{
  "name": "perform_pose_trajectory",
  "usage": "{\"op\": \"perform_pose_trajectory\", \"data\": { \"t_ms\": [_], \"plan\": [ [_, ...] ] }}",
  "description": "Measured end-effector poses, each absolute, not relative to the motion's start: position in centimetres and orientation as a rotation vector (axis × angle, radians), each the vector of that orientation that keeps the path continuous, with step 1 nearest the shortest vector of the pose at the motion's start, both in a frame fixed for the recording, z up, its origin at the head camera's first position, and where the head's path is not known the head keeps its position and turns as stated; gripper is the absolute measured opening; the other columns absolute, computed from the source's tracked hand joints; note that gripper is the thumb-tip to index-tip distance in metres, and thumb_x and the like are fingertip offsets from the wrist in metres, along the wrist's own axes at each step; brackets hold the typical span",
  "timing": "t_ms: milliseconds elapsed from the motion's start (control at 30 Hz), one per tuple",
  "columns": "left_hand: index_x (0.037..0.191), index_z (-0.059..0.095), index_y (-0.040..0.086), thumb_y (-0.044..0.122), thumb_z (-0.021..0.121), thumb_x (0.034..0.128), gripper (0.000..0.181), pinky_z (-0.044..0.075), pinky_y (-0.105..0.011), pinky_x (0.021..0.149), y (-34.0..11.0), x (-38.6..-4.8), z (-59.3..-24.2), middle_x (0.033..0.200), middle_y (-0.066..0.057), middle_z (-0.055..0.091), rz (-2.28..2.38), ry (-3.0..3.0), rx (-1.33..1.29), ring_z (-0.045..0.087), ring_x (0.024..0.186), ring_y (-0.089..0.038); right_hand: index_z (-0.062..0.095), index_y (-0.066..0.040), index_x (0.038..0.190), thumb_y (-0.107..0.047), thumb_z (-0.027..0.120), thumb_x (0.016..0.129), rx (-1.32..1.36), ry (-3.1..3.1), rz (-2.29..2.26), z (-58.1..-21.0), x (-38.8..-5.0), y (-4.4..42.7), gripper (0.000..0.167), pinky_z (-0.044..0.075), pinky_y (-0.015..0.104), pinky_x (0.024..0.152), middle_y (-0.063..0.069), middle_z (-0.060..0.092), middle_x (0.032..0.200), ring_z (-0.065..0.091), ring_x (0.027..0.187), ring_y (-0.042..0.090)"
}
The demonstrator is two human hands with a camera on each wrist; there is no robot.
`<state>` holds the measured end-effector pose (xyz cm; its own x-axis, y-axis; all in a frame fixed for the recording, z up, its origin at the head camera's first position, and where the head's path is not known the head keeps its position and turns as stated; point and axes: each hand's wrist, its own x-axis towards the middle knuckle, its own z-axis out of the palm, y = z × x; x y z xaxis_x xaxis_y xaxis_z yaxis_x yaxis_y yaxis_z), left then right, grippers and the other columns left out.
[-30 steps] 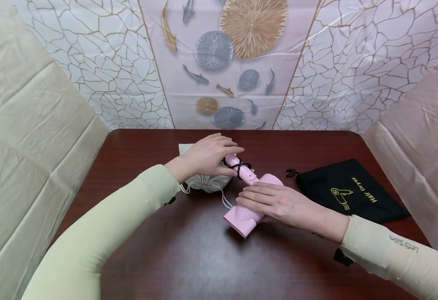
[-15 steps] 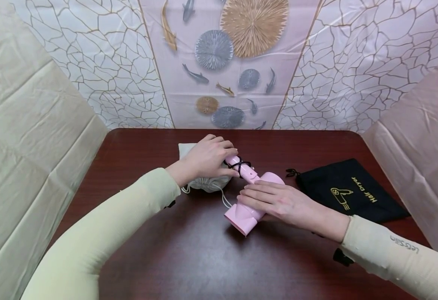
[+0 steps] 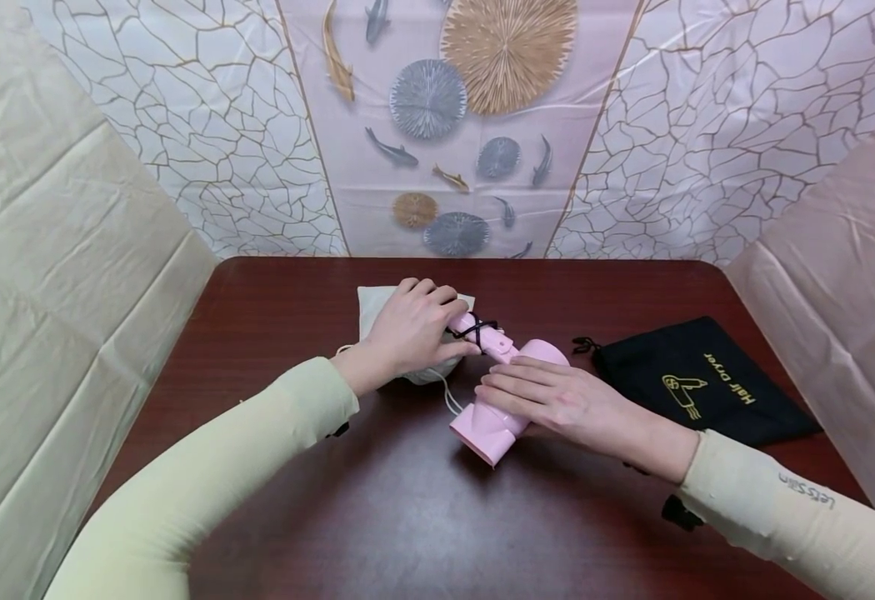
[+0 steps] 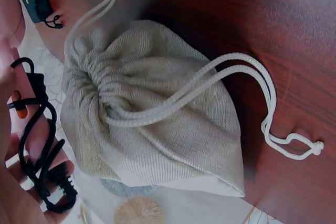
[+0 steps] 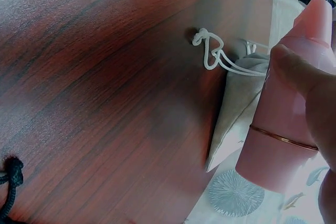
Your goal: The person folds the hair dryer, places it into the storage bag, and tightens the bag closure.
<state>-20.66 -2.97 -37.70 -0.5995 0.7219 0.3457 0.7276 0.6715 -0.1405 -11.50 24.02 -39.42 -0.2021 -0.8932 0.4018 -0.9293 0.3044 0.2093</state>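
Note:
A pink hair dryer (image 3: pixel 482 433) is held between both hands over the table. The right hand (image 3: pixel 568 404) grips its barrel, fingers over the top; in the right wrist view the thumb lies along the pink barrel (image 5: pixel 278 114). Around the handle end, where a black cord (image 3: pixel 477 330) is wound, the left hand (image 3: pixel 412 329) has its fingers curled. In the left wrist view the looped black cord (image 4: pixel 39 129) shows at the left edge, by the fingers. Behind the left hand lies a pale drawstring bag (image 3: pixel 377 304), partly hidden; its white strings (image 4: pixel 262 93) are loose.
A black drawstring bag (image 3: pixel 715 392) with gold "Hair Dryer" lettering lies flat on the right of the dark red wooden table (image 3: pixel 407 533). Patterned cloth hangs behind the table, and plain cloth stands at both sides.
The left hand has closed its fingers round the handle end and shifted slightly down and left. The dryer has tilted up a little with the right hand still on it.

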Motion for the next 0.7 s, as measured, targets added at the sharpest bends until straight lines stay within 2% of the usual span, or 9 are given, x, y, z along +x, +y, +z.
{"op": "perform_pose_trajectory", "data": {
  "t_ms": [200, 700],
  "plan": [
    [0.109, 0.075, 0.018, 0.07, 0.076, 0.0866, 0.056, 0.05, -0.045, 0.093, -3.0, -20.1, -38.2, 0.116, -0.001, 0.073, -0.042, -2.498, -1.05, 0.066, 0.104, -0.029, 0.061, -0.002, 0.148, -0.029, 0.064, 0.097, 1.619, -2.133, 0.102, -39.5, -11.7, 23.9, 0.057, 0.05, 0.046, 0.113, 0.01, 0.064, 0.15, 0.063, 0.135, 0.027],
    [0.108, 0.076, 0.017, 0.074, 0.071, 0.0869, 0.061, 0.049, -0.044, 0.087, -2.6, -19.4, -38.5, 0.112, 0.0, 0.072, -0.008, -2.481, -0.882, 0.064, 0.099, -0.028, 0.066, -0.003, 0.144, -0.03, 0.073, 0.092, 1.546, -2.153, 0.178, -39.9, -12.7, 23.4, 0.058, 0.051, 0.045, 0.112, 0.009, 0.068, 0.145, 0.066, 0.132, 0.028]
  ]
}}
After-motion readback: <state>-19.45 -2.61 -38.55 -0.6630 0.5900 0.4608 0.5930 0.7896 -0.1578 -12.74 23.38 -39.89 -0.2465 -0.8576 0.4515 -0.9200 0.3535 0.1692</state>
